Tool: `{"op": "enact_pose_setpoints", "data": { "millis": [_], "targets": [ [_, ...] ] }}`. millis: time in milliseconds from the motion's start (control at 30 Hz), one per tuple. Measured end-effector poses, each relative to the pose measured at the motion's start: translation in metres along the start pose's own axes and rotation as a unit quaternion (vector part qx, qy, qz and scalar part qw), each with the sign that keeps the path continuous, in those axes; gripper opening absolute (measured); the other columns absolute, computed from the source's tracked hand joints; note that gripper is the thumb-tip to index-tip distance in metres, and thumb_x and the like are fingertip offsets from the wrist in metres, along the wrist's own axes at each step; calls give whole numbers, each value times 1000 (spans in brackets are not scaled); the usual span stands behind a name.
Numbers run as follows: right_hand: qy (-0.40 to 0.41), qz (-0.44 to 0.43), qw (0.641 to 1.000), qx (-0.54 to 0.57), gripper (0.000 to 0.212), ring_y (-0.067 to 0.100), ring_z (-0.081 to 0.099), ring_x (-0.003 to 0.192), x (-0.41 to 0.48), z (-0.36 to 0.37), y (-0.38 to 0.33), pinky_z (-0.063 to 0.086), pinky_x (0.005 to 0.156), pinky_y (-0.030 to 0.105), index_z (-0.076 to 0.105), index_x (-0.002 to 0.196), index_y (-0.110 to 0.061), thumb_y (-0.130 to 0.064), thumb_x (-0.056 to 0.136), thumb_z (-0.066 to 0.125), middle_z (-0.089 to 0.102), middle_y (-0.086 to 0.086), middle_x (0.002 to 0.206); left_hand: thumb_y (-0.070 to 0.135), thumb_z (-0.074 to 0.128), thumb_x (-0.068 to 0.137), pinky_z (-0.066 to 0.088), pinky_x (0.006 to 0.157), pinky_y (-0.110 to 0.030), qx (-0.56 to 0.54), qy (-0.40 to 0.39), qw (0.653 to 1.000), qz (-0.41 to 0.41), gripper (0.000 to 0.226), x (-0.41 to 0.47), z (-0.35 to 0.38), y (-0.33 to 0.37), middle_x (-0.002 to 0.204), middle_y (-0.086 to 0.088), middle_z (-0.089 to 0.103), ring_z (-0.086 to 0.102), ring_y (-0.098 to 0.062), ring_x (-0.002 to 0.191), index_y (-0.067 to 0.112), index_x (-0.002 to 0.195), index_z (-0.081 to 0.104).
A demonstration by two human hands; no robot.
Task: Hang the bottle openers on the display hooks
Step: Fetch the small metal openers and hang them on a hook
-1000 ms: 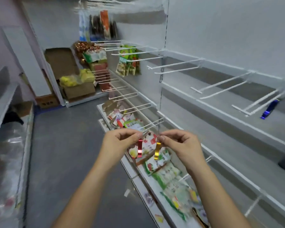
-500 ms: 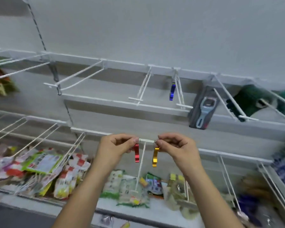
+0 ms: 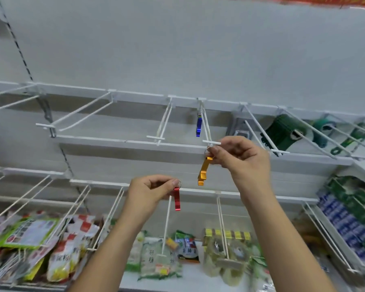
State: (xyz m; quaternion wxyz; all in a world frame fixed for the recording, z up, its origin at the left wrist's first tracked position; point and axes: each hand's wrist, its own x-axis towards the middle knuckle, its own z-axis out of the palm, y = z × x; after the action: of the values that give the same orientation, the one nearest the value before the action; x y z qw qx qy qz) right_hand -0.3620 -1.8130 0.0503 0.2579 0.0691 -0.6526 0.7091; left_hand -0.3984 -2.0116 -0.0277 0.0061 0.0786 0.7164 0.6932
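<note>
- The left hand (image 3: 150,192) pinches the ring of the red bottle opener (image 3: 177,199). The opener hangs straight down beneath the fingertips, not on any hook.
- The blue bottle opener (image 3: 198,126) hangs on the display hook (image 3: 211,142), above and between the hands.
- The gold bottle opener (image 3: 203,171) dangles just left of the right hand. Its ring is at that hook's front tip; whether it is threaded on cannot be told.
- The right hand (image 3: 240,157), held higher than the left, pinches the gold opener's ring.
- Snack packets (image 3: 156,256) lie on the shelf below both hands.
</note>
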Motion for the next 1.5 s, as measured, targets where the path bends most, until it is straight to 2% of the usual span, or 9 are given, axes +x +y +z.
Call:
{"op": "enact_pose_setpoints", "data": {
  "millis": [67, 133, 333, 500, 633, 900, 1133, 1267, 1500],
  "targets": [
    [1, -10, 1000, -8, 14, 29, 76, 76, 1, 2, -1, 60, 63, 28, 68, 94, 8, 6, 81, 73, 74, 25, 83, 17, 78, 82, 60, 81, -42, -1, 2, 1000, 4, 6, 0, -1, 0, 82, -4, 79, 76, -23, 80, 20, 84, 82],
    [1, -16, 1000, -5, 17, 31, 75, 77, 0, 3, 1, 63, 67, 34, 67, 96, 11, 6, 81, 73, 73, 26, 83, 17, 77, 83, 61, 81, -42, 4, 4, 1000, 6, 6, 0, -2, 0, 83, -4, 79, 76, -23, 80, 19, 86, 81],
    [2, -12, 999, -47, 11, 32, 75, 78, 4, -4, 8, 62, 71, 39, 72, 91, -5, -1, 81, 76, 75, 15, 80, 15, 76, 83, 61, 78, -35, 1, 13, 1000, 2, 6, 3, -2, 0, 82, -3, 79, 75, -19, 78, 17, 87, 81],
    [11, -4, 999, -48, 8, 18, 74, 68, 11, -1, 7, 51, 56, 14, 70, 90, -3, 2, 83, 73, 74, 19, 81, 15, 76, 83, 61, 77, -34, 6, 12, 1000, -1, 6, 5, 0, -2, 82, -2, 79, 75, -17, 78, 16, 88, 80],
    [1, -23, 999, -42, 9, 21, 75, 73, 8, -7, 8, 54, 60, 17, 71, 92, -4, 1, 84, 72, 75, 12, 78, 14, 77, 82, 59, 71, -27, 0, 17, 1000, 0, 6, 8, 0, -3, 81, -2, 79, 75, -14, 74, 18, 85, 80],
    [8, -56, 997, -46, 14, 9, 72, 70, 12, -3, 4, 52, 59, 14, 73, 91, -11, 1, 85, 71, 75, -4, 74, 12, 77, 82, 56, 66, -21, -3, 16, 1000, -3, 6, 9, 4, -4, 78, -3, 79, 73, -11, 69, 14, 87, 80],
    [66, -16, 997, -36, 9, 26, 71, 74, 34, 5, 28, 45, 48, 11, 74, 93, -5, -2, 85, 74, 74, 16, 85, 11, 76, 83, 54, 63, -17, -1, 14, 1000, 3, 6, 5, 4, -4, 77, -2, 79, 71, -7, 66, 13, 87, 80],
    [77, -16, 994, -74, 10, 11, 69, 71, 60, 7, 47, 54, 62, 18, 74, 93, -5, 0, 85, 73, 74, 8, 81, 12, 75, 84, 57, 66, -20, 3, 18, 1000, 1, 6, 8, 0, -3, 79, -1, 79, 73, -9, 69, 16, 86, 80],
    [112, -6, 988, -107, 9, 18, 73, 79, 108, 12, 75, 62, 75, 31, 77, 89, -14, -6, 84, 76, 76, 1, 81, 12, 75, 85, 57, 66, -23, 6, 17, 1000, 13, 8, 19, -6, 1, 78, -1, 79, 70, -6, 65, 18, 83, 80]
  ]
}}
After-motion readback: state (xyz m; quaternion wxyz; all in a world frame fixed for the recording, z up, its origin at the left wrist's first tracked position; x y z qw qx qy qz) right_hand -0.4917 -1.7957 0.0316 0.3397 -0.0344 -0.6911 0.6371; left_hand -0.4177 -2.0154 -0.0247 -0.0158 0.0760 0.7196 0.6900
